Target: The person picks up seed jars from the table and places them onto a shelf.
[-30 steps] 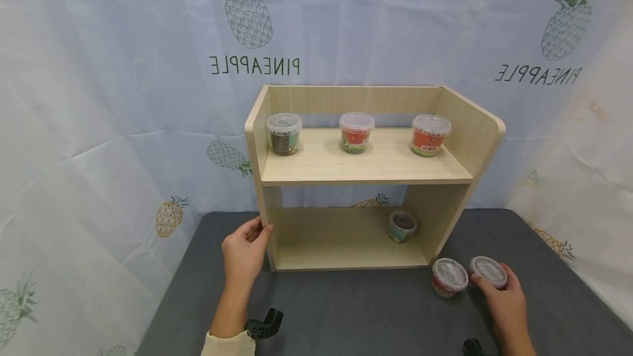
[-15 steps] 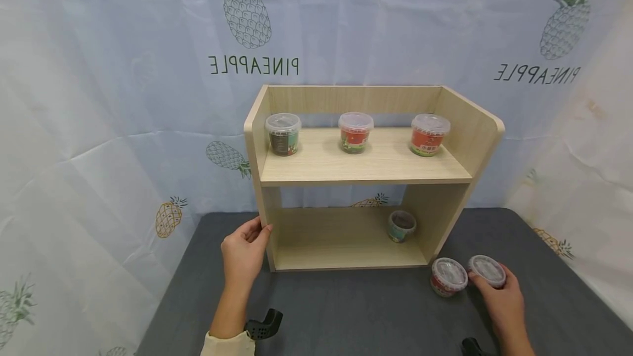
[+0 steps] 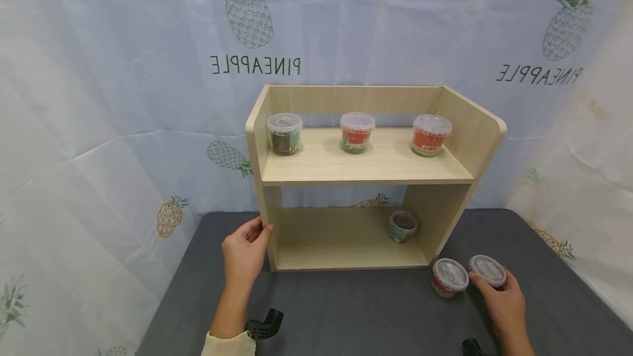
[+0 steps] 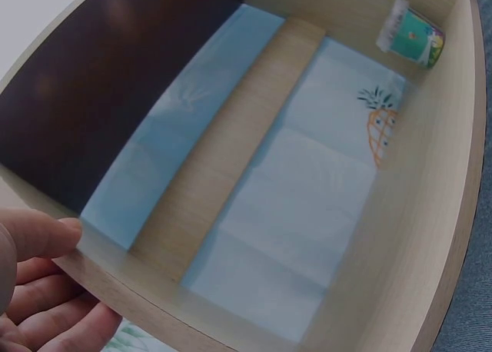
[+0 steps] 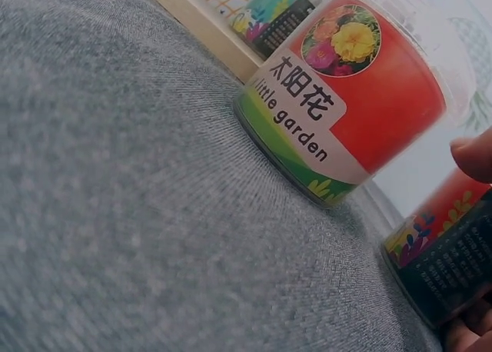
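My left hand (image 3: pixel 245 249) pinches the left side panel of a two-tier wooden shelf (image 3: pixel 366 172), thumb on one face and fingers on the other, as the left wrist view shows. At the right, my right hand (image 3: pixel 505 304) grips a lidded plastic cup (image 3: pixel 487 271) that stands on the dark cloth. Just left of it is another lidded cup (image 3: pixel 449 278), with a red "little garden" label (image 5: pixel 350 91) and a flower picture in the right wrist view. A teal cup (image 3: pixel 402 226) sits on the lower tier near its right wall.
Along the upper tier stand a dark-and-green cup (image 3: pixel 284 135), a red cup (image 3: pixel 356 133) at the middle and another red cup (image 3: pixel 430 136) at the right. A pineapple-print curtain (image 3: pixel 123 98) hangs behind the dark table cloth (image 3: pixel 346 312).
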Demonstrator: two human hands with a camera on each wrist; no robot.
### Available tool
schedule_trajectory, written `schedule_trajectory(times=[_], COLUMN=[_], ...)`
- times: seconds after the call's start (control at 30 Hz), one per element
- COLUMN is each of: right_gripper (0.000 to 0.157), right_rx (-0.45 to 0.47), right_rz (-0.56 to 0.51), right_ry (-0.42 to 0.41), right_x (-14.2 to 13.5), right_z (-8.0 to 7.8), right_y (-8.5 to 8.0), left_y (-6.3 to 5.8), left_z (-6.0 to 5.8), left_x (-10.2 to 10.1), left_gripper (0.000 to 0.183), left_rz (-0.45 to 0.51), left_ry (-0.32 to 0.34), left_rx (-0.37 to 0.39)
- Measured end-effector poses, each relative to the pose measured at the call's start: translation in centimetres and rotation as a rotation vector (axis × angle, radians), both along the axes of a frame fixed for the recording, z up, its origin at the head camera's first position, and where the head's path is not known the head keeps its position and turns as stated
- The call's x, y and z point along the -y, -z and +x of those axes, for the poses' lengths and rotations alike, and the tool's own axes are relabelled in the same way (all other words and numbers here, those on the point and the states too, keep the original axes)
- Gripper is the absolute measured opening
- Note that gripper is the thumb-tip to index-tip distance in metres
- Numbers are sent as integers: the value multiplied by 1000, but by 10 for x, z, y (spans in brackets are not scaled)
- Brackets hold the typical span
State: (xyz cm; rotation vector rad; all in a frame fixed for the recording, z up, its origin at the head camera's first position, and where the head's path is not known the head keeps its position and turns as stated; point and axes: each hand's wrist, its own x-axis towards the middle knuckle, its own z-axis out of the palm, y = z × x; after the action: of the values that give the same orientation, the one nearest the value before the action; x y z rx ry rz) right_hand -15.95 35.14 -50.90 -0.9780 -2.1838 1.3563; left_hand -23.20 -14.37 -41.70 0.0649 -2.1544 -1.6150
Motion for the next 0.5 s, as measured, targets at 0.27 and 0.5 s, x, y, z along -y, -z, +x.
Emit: schedule_trajectory(times=[0.27,0.5], right_gripper=[71,55], right_rx=[-214,-611], right_rz=[-84,-113], right_ry=[114,68], right_x=[5,40], right_z=[9,13], right_y=[-16,-54], left_y=[-3,-5], left_z=[2,4], left_x=[1,1], left_gripper=[33,30], left_rz=[20,40], left_ry=[24,18], left_rx=[18,17])
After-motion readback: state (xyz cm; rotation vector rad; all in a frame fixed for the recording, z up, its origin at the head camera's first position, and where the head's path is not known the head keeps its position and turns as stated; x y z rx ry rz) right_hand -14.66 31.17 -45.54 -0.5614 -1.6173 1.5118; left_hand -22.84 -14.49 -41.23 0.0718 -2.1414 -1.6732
